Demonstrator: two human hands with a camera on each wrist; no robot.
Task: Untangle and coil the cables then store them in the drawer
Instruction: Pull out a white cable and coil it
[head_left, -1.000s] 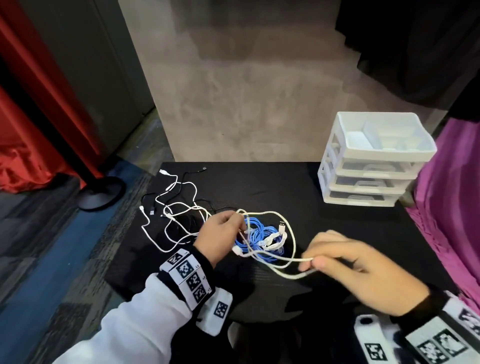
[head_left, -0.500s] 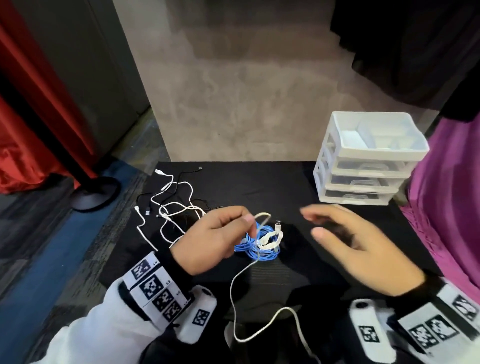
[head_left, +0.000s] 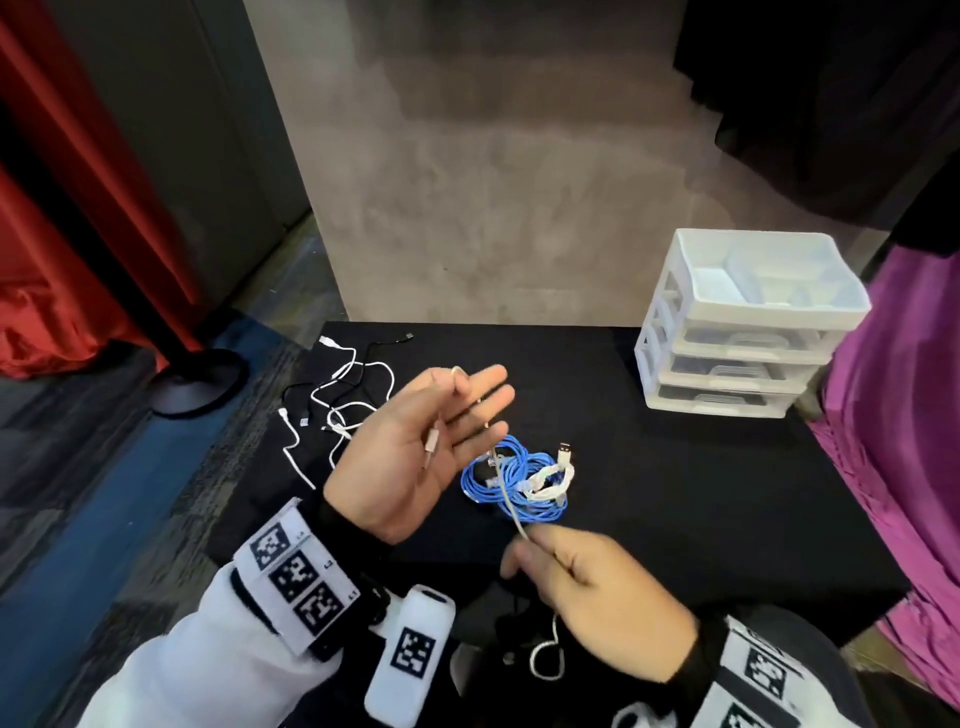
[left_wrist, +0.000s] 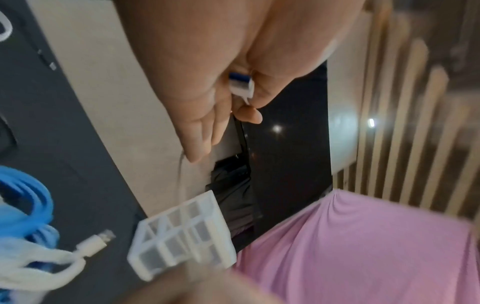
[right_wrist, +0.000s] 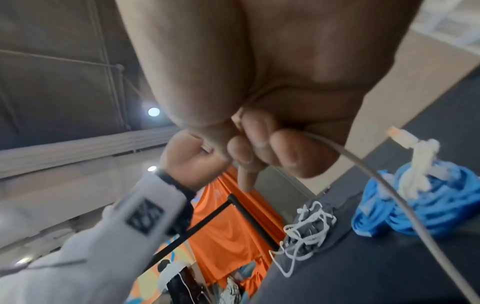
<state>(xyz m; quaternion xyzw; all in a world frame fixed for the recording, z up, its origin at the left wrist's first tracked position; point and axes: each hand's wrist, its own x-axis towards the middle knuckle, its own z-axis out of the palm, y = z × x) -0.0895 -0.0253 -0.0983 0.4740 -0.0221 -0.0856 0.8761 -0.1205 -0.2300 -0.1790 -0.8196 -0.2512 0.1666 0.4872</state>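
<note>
My left hand (head_left: 415, 457) is raised palm up over the black table (head_left: 675, 493), fingers straight. The white cable (head_left: 506, 488) has its plug (left_wrist: 240, 82) held under the thumb against the palm, and it loops over near the forefinger. From there it runs down to my right hand (head_left: 587, 587), which pinches it close to my body; the fingers (right_wrist: 259, 144) curl round it. The slack end hangs in my lap. A coiled blue cable (head_left: 519, 478) bound with a white braided cable (head_left: 550, 475) lies on the table between my hands.
A tangle of white and black cables (head_left: 343, 400) lies at the table's left. A white three-drawer unit (head_left: 743, 332) stands at the back right, drawers shut, with a tray on top. Pink cloth (head_left: 893, 415) hangs at the right edge.
My left hand has lifted and turned palm up with the cable end. My right hand has drawn back towards me and taken hold of the white cable.
</note>
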